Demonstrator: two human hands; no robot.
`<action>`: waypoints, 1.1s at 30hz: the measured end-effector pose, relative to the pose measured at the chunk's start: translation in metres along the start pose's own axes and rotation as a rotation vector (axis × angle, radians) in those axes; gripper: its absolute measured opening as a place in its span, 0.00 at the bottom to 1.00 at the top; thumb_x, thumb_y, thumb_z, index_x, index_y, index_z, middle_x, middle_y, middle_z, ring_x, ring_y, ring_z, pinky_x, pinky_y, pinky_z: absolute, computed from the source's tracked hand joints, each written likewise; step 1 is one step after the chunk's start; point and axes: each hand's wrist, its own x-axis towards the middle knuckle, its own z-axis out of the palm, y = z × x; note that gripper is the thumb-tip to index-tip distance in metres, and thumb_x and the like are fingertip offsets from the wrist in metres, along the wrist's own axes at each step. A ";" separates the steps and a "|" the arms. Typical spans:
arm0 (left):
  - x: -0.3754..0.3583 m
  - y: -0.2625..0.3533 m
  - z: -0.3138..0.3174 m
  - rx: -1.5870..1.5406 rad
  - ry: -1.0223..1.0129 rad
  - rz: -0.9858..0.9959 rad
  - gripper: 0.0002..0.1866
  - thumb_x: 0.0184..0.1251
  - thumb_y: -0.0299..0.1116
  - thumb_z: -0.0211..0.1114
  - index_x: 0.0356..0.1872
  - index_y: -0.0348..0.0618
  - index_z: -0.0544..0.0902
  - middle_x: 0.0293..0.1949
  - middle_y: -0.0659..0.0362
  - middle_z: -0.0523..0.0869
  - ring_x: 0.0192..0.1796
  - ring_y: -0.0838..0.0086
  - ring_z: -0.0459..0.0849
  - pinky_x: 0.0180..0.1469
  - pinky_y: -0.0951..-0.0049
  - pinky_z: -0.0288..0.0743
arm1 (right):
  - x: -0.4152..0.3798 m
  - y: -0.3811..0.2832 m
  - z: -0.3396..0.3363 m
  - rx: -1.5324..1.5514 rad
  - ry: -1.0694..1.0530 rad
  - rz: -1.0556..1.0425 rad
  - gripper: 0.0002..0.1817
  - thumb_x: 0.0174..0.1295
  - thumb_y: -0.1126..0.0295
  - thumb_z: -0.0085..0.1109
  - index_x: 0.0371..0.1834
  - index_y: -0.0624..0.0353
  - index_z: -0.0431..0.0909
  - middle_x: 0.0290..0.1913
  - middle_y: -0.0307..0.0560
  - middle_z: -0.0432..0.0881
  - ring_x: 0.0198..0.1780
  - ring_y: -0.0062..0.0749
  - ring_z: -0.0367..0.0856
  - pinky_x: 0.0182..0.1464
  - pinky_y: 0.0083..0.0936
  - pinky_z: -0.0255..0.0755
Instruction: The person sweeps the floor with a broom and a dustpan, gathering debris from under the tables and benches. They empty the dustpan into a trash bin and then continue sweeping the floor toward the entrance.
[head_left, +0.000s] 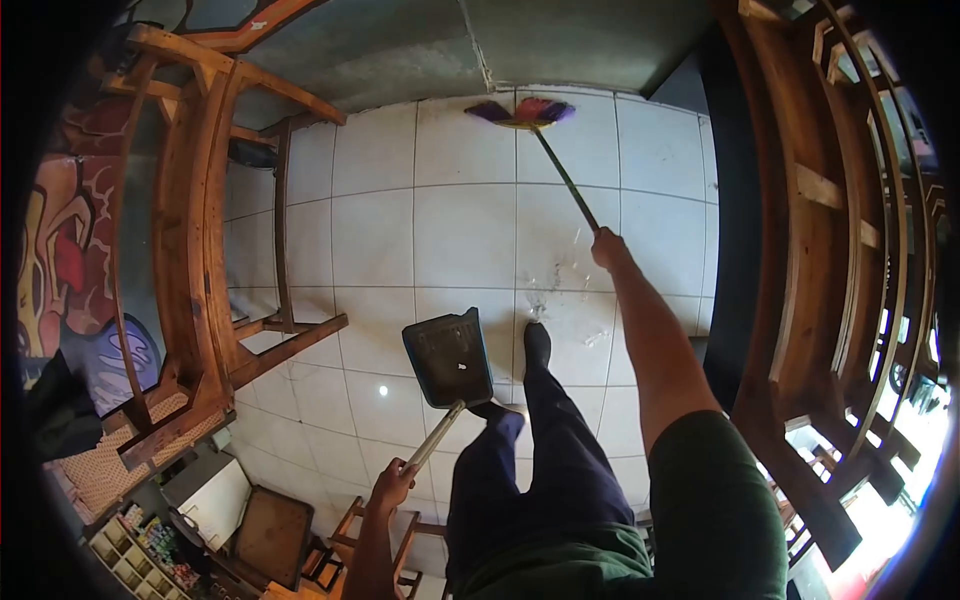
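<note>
My right hand is wrapped round the green handle of a broom, arm stretched forward. The broom's purple and red bristle head rests on the tiles close to the far wall. Lower down, my left hand grips the pale handle of a long-handled dustpan. Its dark pan lies to the left of my feet, with a small whitish scrap inside. Dirt and small bits of litter are scattered on the floor just ahead of my foot, between the broom head and me.
White tiles cover the floor. A wooden bench or table frame stands on the left, and wooden slatted furniture on the right. A grey wall closes the far side. Lower left are a compartment box and a brown-seated chair.
</note>
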 end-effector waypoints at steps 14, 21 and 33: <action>0.001 -0.090 0.072 -0.137 0.067 0.018 0.22 0.57 0.49 0.53 0.37 0.36 0.72 0.21 0.56 0.80 0.25 0.71 0.78 0.30 0.70 0.69 | -0.431 0.268 0.051 -0.109 -0.314 0.018 0.17 0.61 0.64 0.36 0.54 0.52 0.60 0.44 0.58 0.73 0.43 0.57 0.73 0.43 0.47 0.68; -0.028 -0.132 0.134 -0.230 0.146 0.075 0.20 0.57 0.48 0.52 0.35 0.38 0.72 0.20 0.52 0.79 0.28 0.58 0.80 0.34 0.62 0.71 | -0.335 0.191 0.134 -0.066 -0.017 -0.317 0.18 0.61 0.67 0.37 0.56 0.51 0.59 0.42 0.58 0.73 0.37 0.58 0.74 0.35 0.48 0.69; -0.084 -0.211 0.225 -0.492 0.159 -0.011 0.15 0.56 0.41 0.56 0.35 0.38 0.73 0.16 0.51 0.77 0.24 0.62 0.79 0.26 0.64 0.71 | -0.227 0.103 0.150 -0.336 -0.296 -0.208 0.25 0.55 0.73 0.35 0.60 0.54 0.50 0.55 0.61 0.64 0.53 0.53 0.68 0.52 0.46 0.61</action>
